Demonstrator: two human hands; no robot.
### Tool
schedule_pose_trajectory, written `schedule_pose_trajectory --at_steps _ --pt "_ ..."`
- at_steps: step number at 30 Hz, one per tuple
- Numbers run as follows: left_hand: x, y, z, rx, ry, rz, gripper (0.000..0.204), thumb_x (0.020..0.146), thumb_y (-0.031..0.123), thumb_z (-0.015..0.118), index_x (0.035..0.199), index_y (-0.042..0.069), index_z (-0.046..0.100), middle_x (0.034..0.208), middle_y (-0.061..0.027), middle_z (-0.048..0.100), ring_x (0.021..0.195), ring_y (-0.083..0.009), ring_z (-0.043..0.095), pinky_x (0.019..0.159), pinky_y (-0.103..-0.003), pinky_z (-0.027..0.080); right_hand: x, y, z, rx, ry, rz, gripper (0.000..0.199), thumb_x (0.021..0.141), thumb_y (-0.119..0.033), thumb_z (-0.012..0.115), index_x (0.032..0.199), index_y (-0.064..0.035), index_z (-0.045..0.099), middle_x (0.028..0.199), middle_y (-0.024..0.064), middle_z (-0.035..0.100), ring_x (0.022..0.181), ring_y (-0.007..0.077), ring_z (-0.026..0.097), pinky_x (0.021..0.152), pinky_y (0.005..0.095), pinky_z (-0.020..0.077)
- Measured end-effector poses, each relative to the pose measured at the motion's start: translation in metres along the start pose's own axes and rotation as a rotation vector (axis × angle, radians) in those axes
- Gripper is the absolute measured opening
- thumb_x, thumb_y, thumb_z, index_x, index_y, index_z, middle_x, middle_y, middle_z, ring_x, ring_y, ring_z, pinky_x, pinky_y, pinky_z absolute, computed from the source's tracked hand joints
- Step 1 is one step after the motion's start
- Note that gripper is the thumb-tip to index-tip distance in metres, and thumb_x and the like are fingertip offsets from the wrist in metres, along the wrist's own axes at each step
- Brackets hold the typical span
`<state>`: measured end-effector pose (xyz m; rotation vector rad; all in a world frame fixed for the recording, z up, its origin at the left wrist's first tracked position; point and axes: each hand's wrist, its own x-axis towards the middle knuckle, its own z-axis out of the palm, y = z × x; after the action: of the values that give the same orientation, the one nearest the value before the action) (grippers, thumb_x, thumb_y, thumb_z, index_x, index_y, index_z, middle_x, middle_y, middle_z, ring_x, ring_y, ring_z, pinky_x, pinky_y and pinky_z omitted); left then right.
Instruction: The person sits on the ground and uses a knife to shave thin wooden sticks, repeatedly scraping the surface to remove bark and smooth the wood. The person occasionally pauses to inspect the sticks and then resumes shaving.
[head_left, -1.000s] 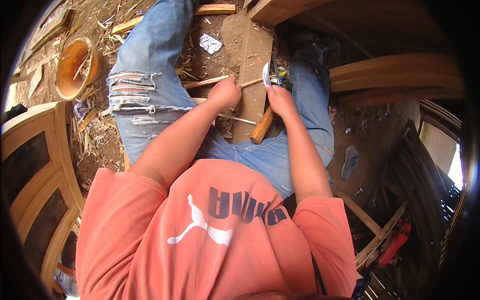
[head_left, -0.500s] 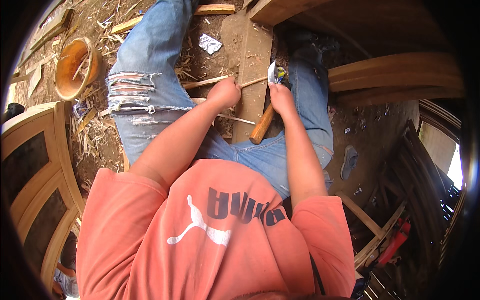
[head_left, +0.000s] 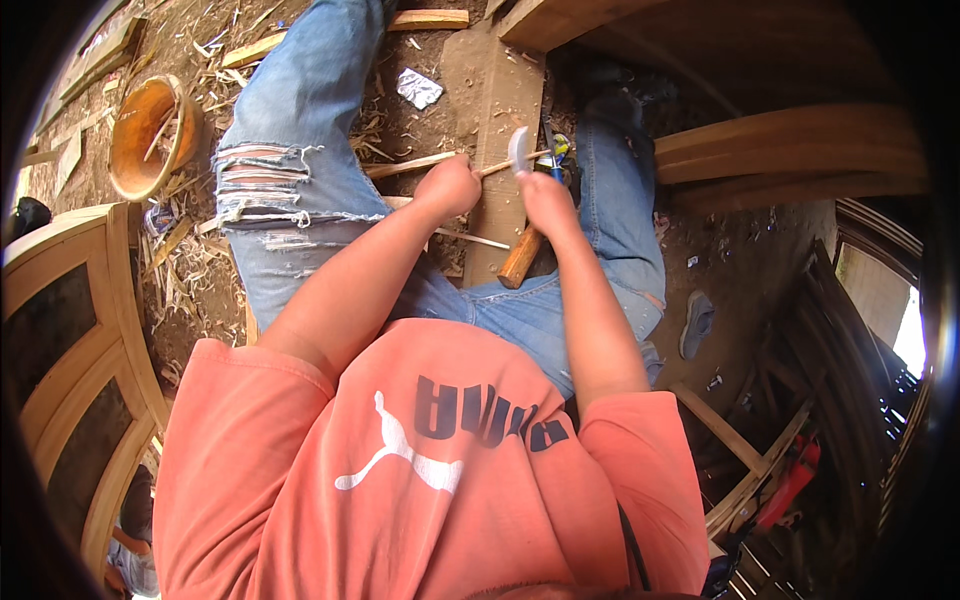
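Observation:
My left hand point(head_left: 450, 187) is closed around a thin wooden stick point(head_left: 495, 168), which points right over the plank between my legs. In my right hand point(head_left: 549, 204) is a knife; its pale, curved, slightly blurred blade point(head_left: 518, 149) stands upright across the stick. Below my right hand, a tool's thick wooden handle point(head_left: 521, 258) rests near my thigh, its other end hidden by the hand. Beyond that hand lie a slim blue item point(head_left: 556, 168) and a small yellow item point(head_left: 562, 149), both partly covered.
A flat wooden plank point(head_left: 508, 105) runs away from me between my legs. Wood shavings point(head_left: 175, 270) litter the ground by an orange-brown bucket point(head_left: 190, 130). Wooden frames point(head_left: 88, 365) stand at the left, and thick beams point(head_left: 790, 150) cross at the right. A sandal point(head_left: 697, 325) lies right.
My right hand and the knife have moved left along the stick, nearer my left hand. More of the stick's far end and the blue item now shows. My left hand stays still.

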<state>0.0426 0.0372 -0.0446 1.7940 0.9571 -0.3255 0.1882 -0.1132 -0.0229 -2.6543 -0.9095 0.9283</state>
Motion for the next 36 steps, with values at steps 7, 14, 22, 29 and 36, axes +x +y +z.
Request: schedule_pose_trajectory --at_steps 7,14,22,29,36 --pt "0.003 -0.004 0.004 -0.014 0.007 0.01 0.033 0.103 0.033 0.061 0.112 0.002 0.067 0.11 -0.0258 0.074 0.108 -0.0442 0.069 0.094 -0.051 0.053 -0.004 -0.003 -0.002 -0.038 0.049 0.011 0.045 0.108 -0.041 0.05 0.105 -0.0025 0.074 0.106 0.0262 0.073 0.103 0.0483 0.068 0.09 0.0561 0.0532" --pt "0.002 -0.002 0.002 -0.003 0.0 0.001 0.034 0.103 0.034 0.061 0.114 0.002 0.067 0.11 -0.0258 0.074 0.108 -0.0442 0.069 0.094 -0.051 0.053 -0.01 -0.012 0.0 0.016 0.026 0.031 0.046 0.108 -0.041 0.05 0.105 -0.0021 0.075 0.105 0.0268 0.073 0.102 0.0481 0.069 0.09 0.0552 0.0536" --pt "-0.002 0.005 -0.005 0.006 -0.055 -0.037 0.034 0.104 0.033 0.059 0.117 0.004 0.069 0.122 -0.0229 0.073 0.117 -0.0415 0.068 0.1 -0.05 0.052 -0.014 0.001 0.007 0.08 -0.022 0.006 0.047 0.108 -0.04 0.051 0.099 0.0001 0.073 0.101 0.029 0.072 0.099 0.0498 0.068 0.087 0.0554 0.0522" --pt "-0.002 0.005 -0.006 -0.002 -0.047 -0.031 0.033 0.104 0.033 0.06 0.115 0.004 0.07 0.12 -0.0235 0.073 0.116 -0.0422 0.068 0.1 -0.05 0.052 -0.017 0.006 -0.001 0.121 -0.019 0.043 0.049 0.109 -0.04 0.05 0.1 0.0029 0.073 0.104 0.0303 0.072 0.103 0.0496 0.068 0.092 0.054 0.0519" --pt "0.005 -0.001 -0.001 -0.044 -0.056 -0.037 0.034 0.103 0.035 0.062 0.114 0.004 0.07 0.117 -0.0236 0.074 0.114 -0.0422 0.069 0.099 -0.05 0.053 -0.016 0.021 0.006 0.153 0.069 0.111 0.049 0.109 -0.041 0.053 0.086 0.0003 0.068 0.075 0.0159 0.069 0.071 0.0312 0.066 0.072 0.0441 0.0513"
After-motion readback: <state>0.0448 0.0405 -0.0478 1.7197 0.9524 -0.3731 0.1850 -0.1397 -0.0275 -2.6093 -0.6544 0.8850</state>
